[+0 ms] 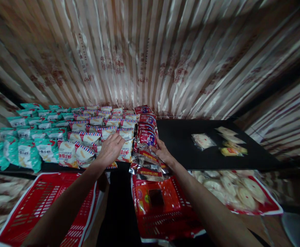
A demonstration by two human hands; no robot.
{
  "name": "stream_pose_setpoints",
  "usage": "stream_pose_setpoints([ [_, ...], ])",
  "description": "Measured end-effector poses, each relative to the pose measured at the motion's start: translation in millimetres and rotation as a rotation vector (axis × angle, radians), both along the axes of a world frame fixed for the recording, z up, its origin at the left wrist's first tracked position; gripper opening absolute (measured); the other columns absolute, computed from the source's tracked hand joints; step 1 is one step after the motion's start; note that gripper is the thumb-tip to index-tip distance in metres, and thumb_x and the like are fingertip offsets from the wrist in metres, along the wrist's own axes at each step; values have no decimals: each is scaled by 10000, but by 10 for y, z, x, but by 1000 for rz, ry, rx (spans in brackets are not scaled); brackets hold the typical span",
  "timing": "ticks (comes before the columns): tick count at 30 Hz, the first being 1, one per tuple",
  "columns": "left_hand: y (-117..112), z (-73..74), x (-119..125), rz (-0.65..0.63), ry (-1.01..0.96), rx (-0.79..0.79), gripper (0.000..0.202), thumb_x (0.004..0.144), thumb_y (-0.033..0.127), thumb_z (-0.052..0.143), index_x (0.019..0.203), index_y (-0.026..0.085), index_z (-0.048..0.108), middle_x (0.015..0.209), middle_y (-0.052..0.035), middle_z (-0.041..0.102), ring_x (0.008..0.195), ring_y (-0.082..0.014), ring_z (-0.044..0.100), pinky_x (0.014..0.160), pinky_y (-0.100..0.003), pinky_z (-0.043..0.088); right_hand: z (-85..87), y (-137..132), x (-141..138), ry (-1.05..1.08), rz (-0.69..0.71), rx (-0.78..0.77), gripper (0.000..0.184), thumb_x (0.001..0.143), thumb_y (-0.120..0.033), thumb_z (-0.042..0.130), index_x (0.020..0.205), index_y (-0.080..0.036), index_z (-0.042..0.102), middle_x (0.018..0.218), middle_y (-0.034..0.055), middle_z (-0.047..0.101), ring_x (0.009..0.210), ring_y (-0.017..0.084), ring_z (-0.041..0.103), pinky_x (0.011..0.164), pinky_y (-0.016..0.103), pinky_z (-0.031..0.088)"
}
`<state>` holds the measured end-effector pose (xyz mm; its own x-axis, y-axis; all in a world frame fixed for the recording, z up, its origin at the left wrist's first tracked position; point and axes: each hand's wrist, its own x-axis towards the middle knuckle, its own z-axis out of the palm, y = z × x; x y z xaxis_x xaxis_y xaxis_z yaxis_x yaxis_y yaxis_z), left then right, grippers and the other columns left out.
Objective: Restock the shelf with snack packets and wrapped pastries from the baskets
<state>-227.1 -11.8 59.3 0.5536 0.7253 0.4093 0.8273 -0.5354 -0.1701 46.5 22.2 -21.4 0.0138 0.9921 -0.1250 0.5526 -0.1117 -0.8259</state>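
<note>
My left hand (111, 148) rests over the front rows of white snack bags (92, 139) with red and blue striped tops. Its fingers are bent and held together against one bag; the fingertips are partly hidden. To its right, my right hand (162, 151) is at the right edge of a column of dark red and purple foil packets (147, 137). The thumb lies on one packet and the fingers close around its side. Silvery brown packets (150, 168) of the same column overhang the shelf's front edge.
Teal snack bags (47, 149) stand in rows at the far left of the black shelf (175, 137). A pale packet (203, 141) and yellow packets (232, 150) lie to the right. Below are red baskets (40, 185): one has an orange package (170, 195), another round pale packs (247, 197).
</note>
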Motion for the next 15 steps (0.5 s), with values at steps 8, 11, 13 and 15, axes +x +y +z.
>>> stream_pose_setpoints([
  [8, 16, -49, 59, 37, 30, 33, 92, 833, 120, 496, 812, 163, 574, 804, -65, 575, 855, -237, 486, 755, -354, 407, -23, -2, -1, -25, -19, -12, 761, 772, -482, 562, 1436, -257, 264, 1358, 92, 374, 1274, 259, 369, 1073, 409, 280],
  [11, 8, -69, 97, 18, 43, 24, 91, 835, 125, 492, 824, 167, 572, 811, -62, 573, 847, -234, 487, 755, -356, 404, -32, -8, 11, -24, -3, 15, 744, 780, -491, 550, 1434, -293, 257, 1341, 71, 387, 1271, 251, 373, 1072, 411, 282],
  [13, 0, -86, 121, 28, 34, 19, 94, 837, 127, 486, 823, 170, 569, 807, -61, 571, 841, -232, 488, 749, -357, 403, -23, -14, 16, -36, 16, 25, 743, 784, -488, 544, 1438, -310, 239, 1329, 64, 391, 1269, 247, 376, 1069, 410, 292],
  [15, -5, -100, 139, 53, 19, 18, 89, 829, 123, 493, 809, 171, 565, 800, -60, 570, 837, -232, 490, 744, -357, 402, -5, -17, 14, -80, 35, 31, 752, 791, -486, 533, 1446, -304, 213, 1328, 71, 387, 1269, 247, 377, 1064, 405, 302],
])
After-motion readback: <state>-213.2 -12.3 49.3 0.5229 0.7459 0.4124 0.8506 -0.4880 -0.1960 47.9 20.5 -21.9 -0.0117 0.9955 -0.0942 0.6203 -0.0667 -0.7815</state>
